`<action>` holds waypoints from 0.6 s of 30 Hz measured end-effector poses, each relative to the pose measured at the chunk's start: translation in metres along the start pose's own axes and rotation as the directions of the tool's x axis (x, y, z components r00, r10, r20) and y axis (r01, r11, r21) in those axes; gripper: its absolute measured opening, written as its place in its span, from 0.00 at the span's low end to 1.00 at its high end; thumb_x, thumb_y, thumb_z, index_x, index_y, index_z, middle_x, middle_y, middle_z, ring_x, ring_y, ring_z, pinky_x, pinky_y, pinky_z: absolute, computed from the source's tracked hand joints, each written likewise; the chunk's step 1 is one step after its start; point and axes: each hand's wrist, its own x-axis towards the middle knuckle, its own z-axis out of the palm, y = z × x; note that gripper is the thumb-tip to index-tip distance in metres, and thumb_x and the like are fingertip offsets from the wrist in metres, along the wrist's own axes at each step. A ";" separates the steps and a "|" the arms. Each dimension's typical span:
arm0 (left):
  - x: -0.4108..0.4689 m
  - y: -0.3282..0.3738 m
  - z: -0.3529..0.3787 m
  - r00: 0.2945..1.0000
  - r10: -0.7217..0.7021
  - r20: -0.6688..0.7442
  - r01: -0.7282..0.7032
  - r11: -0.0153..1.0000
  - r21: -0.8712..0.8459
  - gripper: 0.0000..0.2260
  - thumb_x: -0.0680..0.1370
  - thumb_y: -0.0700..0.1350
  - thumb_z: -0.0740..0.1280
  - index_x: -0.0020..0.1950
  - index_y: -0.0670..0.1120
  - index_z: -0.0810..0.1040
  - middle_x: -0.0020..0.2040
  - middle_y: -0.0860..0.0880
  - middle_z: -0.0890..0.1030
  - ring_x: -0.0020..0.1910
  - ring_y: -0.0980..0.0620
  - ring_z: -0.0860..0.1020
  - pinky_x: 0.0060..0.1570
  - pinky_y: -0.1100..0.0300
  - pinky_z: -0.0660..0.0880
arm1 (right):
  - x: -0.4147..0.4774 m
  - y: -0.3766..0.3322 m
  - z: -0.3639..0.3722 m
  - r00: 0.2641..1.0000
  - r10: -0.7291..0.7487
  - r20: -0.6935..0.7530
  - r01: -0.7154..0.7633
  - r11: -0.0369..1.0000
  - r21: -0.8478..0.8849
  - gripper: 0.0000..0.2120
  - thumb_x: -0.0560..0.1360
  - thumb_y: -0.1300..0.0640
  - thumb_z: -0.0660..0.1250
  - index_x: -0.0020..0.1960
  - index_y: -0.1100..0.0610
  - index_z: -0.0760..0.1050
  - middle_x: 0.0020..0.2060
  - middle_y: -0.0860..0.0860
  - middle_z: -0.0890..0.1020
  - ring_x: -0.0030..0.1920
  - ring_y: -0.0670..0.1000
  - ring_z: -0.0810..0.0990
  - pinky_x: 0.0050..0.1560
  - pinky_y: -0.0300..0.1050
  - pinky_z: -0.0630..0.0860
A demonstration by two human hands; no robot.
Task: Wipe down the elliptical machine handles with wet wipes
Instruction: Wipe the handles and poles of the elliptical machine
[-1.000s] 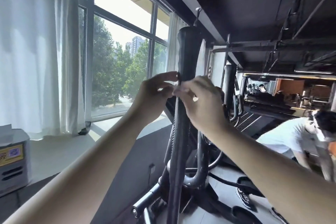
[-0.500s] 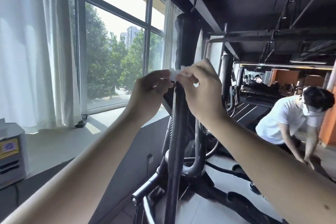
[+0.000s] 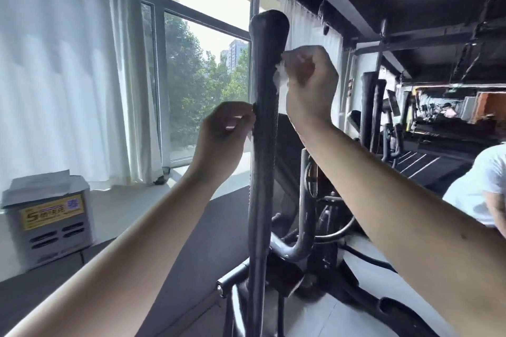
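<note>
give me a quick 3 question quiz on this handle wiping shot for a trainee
1. True or false: the right hand holds a white wet wipe against the handle near its top.
2. Which sits lower along the handle? A) left hand B) right hand C) both level
3. Fill in: in the head view, the grey box appears on the ____ side of the handle.
Key: 1 true; 2 A; 3 left.

Black elliptical handle [image 3: 264, 117], upright, rounded top, crumpled white wet wipe [image 3: 279, 77] against its upper right side
</note>
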 end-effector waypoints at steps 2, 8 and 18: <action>-0.003 0.004 0.005 0.999 0.005 -0.046 -0.003 0.999 0.050 0.05 0.79 0.38 0.69 0.50 0.47 0.83 0.44 0.55 0.83 0.38 0.62 0.80 0.41 0.68 0.74 | 0.002 0.001 0.008 0.997 0.068 -0.028 -0.064 0.991 0.120 0.02 0.76 0.56 0.70 0.47 0.55 0.79 0.41 0.53 0.85 0.44 0.52 0.84 0.48 0.49 0.81; -0.013 0.013 0.015 0.987 -0.012 -0.159 0.037 0.987 0.159 0.05 0.81 0.42 0.70 0.55 0.46 0.84 0.46 0.57 0.85 0.43 0.61 0.82 0.44 0.68 0.76 | -0.036 0.014 0.006 0.990 0.130 0.050 -0.139 0.959 0.248 0.10 0.81 0.58 0.67 0.48 0.63 0.84 0.45 0.54 0.85 0.48 0.50 0.84 0.51 0.41 0.78; -0.034 0.034 0.032 0.968 0.029 -0.250 0.050 0.952 0.301 0.07 0.80 0.38 0.71 0.55 0.48 0.84 0.48 0.59 0.86 0.45 0.64 0.83 0.44 0.74 0.73 | -0.100 0.043 -0.038 0.925 0.264 0.273 -0.366 0.813 0.453 0.07 0.77 0.66 0.74 0.47 0.56 0.87 0.42 0.44 0.87 0.45 0.40 0.84 0.51 0.32 0.75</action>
